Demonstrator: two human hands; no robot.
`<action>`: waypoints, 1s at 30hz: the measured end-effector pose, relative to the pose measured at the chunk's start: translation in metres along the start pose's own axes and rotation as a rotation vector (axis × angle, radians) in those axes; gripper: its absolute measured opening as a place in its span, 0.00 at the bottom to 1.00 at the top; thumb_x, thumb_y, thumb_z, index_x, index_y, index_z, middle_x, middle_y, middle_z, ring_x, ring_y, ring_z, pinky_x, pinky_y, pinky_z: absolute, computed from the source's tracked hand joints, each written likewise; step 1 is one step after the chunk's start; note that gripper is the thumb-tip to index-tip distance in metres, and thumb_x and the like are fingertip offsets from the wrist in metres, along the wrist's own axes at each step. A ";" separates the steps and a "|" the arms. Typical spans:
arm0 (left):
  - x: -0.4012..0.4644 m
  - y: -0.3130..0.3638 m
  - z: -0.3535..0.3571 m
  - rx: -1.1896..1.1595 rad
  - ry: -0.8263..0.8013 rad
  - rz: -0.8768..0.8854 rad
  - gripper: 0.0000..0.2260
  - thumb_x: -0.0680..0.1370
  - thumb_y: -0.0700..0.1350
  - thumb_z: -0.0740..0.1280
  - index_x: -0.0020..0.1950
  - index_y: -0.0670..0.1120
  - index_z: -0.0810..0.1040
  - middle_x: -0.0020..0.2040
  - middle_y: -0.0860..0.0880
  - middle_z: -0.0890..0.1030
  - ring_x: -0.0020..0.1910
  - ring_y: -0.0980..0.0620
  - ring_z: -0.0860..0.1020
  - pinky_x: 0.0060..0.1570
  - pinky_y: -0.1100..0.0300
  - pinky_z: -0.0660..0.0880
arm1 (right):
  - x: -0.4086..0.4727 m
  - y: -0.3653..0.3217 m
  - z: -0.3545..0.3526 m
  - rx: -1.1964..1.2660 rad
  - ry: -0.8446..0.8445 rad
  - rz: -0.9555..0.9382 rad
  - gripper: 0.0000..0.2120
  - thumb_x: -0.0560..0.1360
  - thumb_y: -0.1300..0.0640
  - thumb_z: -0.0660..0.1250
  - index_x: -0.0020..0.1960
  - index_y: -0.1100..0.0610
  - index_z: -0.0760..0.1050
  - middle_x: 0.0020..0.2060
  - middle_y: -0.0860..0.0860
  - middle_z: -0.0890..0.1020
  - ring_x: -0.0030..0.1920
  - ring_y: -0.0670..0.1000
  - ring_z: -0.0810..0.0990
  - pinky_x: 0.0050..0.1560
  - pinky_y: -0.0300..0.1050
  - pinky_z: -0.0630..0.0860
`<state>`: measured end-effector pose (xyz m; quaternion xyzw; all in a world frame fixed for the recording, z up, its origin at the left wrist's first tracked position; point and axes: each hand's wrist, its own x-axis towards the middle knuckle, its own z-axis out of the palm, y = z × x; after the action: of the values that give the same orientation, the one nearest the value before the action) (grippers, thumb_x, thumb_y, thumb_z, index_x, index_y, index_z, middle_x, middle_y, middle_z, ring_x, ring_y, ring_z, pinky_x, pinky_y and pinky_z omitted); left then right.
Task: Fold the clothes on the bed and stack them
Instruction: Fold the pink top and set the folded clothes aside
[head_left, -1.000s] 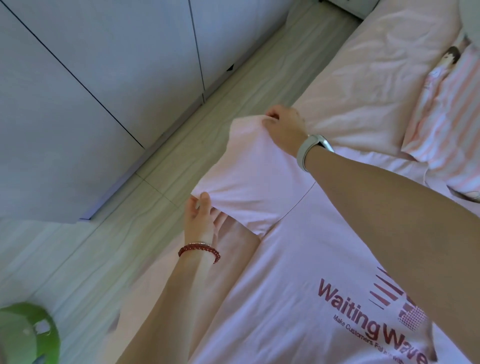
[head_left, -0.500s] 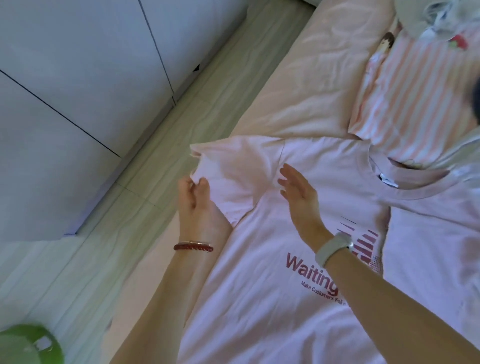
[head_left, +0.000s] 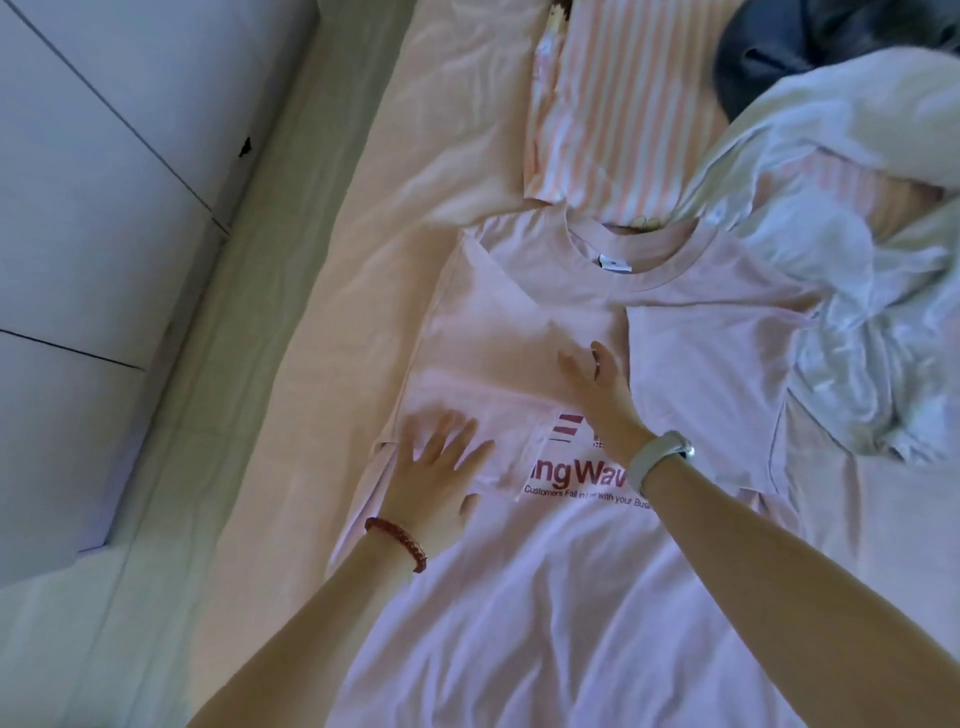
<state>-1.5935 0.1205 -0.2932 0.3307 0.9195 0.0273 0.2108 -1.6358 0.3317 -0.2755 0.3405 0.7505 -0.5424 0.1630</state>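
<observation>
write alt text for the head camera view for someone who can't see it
Two open hands, left hand and right hand, press flat on a pale pink T-shirt spread on a bed, one sleeve folded inward over its printed logo. A striped garment lies beyond the collar.

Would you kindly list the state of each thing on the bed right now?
pink T-shirt: flat, print up, one sleeve folded inward
left hand: open, pressing the folded sleeve
right hand: open, on the shirt
striped garment: lying unfolded
white garment: crumpled
</observation>
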 end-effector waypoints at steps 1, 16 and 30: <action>-0.001 -0.002 0.001 0.028 0.059 -0.002 0.29 0.61 0.52 0.78 0.61 0.47 0.78 0.65 0.44 0.76 0.65 0.39 0.72 0.56 0.30 0.67 | 0.005 -0.004 0.003 0.014 0.045 0.026 0.14 0.78 0.52 0.61 0.57 0.60 0.72 0.46 0.53 0.73 0.45 0.52 0.72 0.42 0.41 0.71; 0.037 -0.007 -0.014 -0.236 0.414 -0.069 0.11 0.73 0.41 0.61 0.50 0.42 0.81 0.59 0.41 0.78 0.63 0.39 0.74 0.59 0.34 0.67 | 0.015 0.001 -0.024 -0.302 0.292 -0.269 0.23 0.77 0.63 0.56 0.71 0.57 0.61 0.61 0.54 0.70 0.51 0.51 0.75 0.55 0.51 0.74; 0.130 -0.043 -0.019 -0.031 0.097 -0.147 0.24 0.79 0.54 0.54 0.75 0.53 0.57 0.77 0.48 0.49 0.75 0.46 0.45 0.69 0.39 0.48 | -0.061 0.068 0.037 -0.200 0.327 -0.067 0.07 0.77 0.62 0.59 0.53 0.59 0.72 0.41 0.50 0.77 0.43 0.52 0.75 0.47 0.51 0.73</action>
<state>-1.7167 0.1693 -0.3318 0.2571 0.9499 0.0419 0.1726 -1.5496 0.2891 -0.2995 0.3812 0.8280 -0.4077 0.0539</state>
